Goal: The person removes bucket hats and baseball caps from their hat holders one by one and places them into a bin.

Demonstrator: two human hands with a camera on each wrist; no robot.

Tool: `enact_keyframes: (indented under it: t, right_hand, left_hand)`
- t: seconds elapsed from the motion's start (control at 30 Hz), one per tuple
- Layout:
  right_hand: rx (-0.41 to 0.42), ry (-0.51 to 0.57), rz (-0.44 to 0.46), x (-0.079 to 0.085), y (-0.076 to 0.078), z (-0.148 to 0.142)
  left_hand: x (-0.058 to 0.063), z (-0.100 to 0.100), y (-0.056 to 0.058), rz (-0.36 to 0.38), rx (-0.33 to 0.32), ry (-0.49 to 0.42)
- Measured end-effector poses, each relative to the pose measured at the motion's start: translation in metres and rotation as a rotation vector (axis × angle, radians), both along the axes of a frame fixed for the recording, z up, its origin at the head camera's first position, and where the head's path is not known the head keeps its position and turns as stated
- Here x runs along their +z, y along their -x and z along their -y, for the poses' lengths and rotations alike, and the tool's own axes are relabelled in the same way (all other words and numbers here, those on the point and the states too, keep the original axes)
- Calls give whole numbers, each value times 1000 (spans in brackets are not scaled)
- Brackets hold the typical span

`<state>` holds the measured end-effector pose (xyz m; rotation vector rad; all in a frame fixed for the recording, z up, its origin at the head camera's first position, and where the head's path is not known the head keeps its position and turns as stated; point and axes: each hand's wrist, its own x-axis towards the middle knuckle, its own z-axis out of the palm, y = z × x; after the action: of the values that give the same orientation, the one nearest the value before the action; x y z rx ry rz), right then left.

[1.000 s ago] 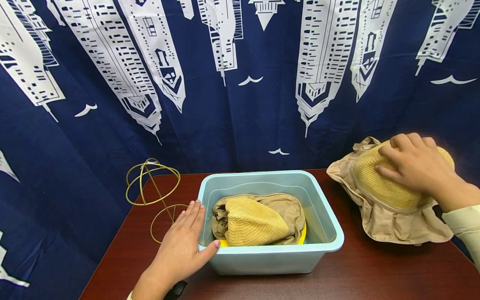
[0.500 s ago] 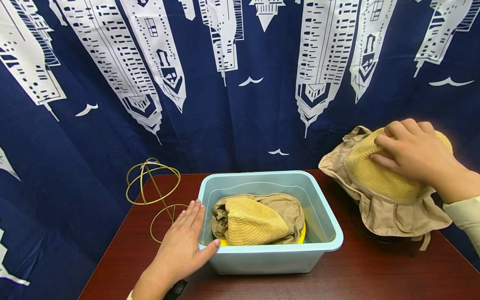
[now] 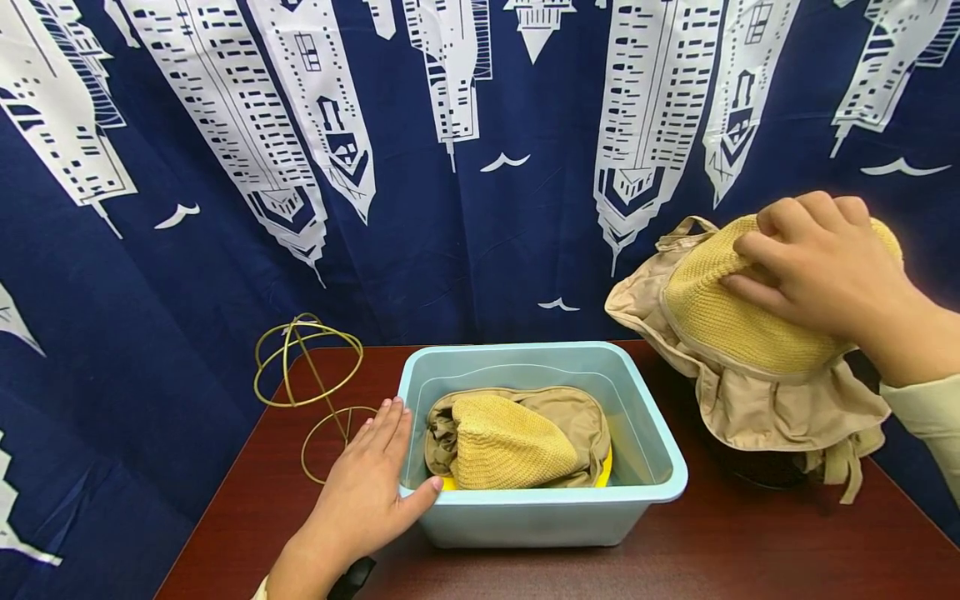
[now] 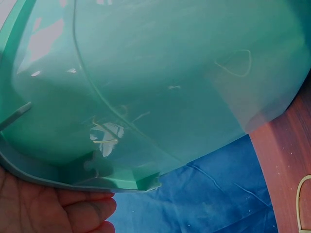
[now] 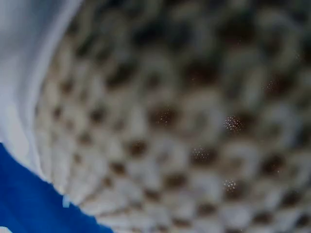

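At the right in the head view my right hand (image 3: 817,258) grips the crown of a sun hat (image 3: 727,292) with a yellow woven top and a beige cloth brim. The hat is tilted, and cloth ties hang from it. Its weave (image 5: 170,121) fills the right wrist view, blurred. My left hand (image 3: 363,487) rests with straight fingers on the left rim of a light blue plastic bin (image 3: 540,500); the left wrist view has the bin's wall (image 4: 170,73) close up. Inside the bin lies a similar hat (image 3: 517,442), folded, over something yellow (image 3: 604,475).
A gold wire hat stand (image 3: 307,371) stands left of the bin. Under the held hat a dark round base (image 3: 765,475) is partly visible on the brown table (image 3: 675,550). Behind hangs a blue curtain (image 3: 465,275) with white building prints.
My right hand has lifted the hat up and slightly left, and its hanging ties and the dark base below have come into view. The left hand and the bin have stayed put.
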<state>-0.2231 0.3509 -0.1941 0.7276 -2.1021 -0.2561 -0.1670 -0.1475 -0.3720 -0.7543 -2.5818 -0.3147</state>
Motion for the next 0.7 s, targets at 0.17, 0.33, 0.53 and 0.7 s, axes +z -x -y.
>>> enact_keyframes:
  t: [0.17,0.33,0.53,0.7]
  right_hand:
    - [97,-20,-76,16,-1,23]
    - [157,-41,-117,31,0,44]
    - [191,-90,-133,46,1,67]
    - [222,-97,-144,52,3,88]
  left_hand:
    - [0,0,1,-22,-1,-2]
    - [0,-1,0,-9,4,-2]
    - [0,0,-1,9,3,-1]
    - [-1,0,0,-1,2,-3]
